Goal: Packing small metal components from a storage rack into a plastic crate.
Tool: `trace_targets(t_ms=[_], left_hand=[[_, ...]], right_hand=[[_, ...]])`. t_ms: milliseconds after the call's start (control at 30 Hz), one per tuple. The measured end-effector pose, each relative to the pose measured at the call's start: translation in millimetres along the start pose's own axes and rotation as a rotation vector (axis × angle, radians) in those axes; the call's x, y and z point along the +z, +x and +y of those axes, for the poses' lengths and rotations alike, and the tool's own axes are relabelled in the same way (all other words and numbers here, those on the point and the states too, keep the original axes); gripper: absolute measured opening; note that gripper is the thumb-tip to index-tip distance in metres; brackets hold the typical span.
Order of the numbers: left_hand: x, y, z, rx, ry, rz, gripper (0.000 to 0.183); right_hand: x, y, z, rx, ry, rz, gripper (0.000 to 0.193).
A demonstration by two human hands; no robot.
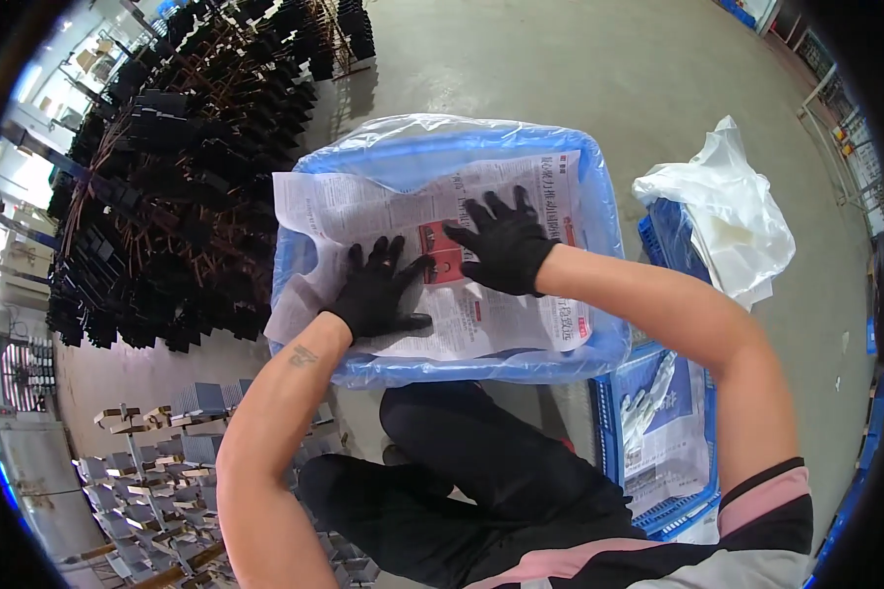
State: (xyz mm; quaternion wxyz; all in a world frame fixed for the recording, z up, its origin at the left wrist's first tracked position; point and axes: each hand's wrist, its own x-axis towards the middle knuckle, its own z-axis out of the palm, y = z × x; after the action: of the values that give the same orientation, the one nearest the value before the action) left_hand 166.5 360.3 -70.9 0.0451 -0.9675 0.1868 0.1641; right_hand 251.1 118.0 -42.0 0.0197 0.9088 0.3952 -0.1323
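A sheet of newspaper [363,211] with a red picture at its middle lies spread inside a blue crate [432,371] lined with clear plastic film [604,245]. My left hand [378,290], in a black glove, rests flat on the left part of the sheet, fingers spread. Further right and a little farther away, my right hand [503,243], also black-gloved, presses on the paper with its fingers apart. Neither hand holds anything. The sheet's left edge curls up over the crate's rim. What lies under the paper is hidden.
Racks of black metal parts [157,187] crowd the left. Grey parts on a rack [167,442] stand at the lower left. To the right, white plastic sheeting [737,206] lies over a blue crate [663,236]. Another blue crate [609,432] with newspaper and silvery pieces sits near my legs.
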Motion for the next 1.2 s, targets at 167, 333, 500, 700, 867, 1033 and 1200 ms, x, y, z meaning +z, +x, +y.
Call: trace_targets(t_ms=[167, 333, 500, 700, 867, 1033, 1200], left_hand=[[-1.5, 5.9, -3.2, 0.054, -0.013, 0.038, 0.097], [3.7, 18.4, -47.6, 0.163, 0.185, 0.386, 0.09], [-0.4, 35.2, -68.0, -0.059, 0.155, 0.459, 0.083], [32.7, 45.9, -86.3, -0.116, -0.105, 0.482, 0.081], [46.8, 70.2, -105.1, -0.245, -0.48, 0.603, 0.086], [46.2, 79.2, -99.7, -0.358, -0.269, 0.502, 0.086], [26.1, 50.2, -90.8, -0.238, -0.048, 0.382, 0.086]], right_hand=[[39.7, 38.3, 11.9, 0.09, -0.026, 0.178, 0.066], [56.2, 34.0, 33.7, 0.131, -0.019, 0.176, 0.069], [41.3, 31.1, 41.6, 0.175, -0.009, 0.097, 0.08], [20.3, 31.5, 51.4, 0.262, 0.14, 0.016, 0.106], [19.8, 41.4, 60.2, 0.279, 0.172, 0.005, 0.113], [10.5, 42.3, 56.3, 0.349, 0.127, -0.112, 0.114], [6.4, 42.3, 57.0, 0.344, 0.122, -0.155, 0.115]])
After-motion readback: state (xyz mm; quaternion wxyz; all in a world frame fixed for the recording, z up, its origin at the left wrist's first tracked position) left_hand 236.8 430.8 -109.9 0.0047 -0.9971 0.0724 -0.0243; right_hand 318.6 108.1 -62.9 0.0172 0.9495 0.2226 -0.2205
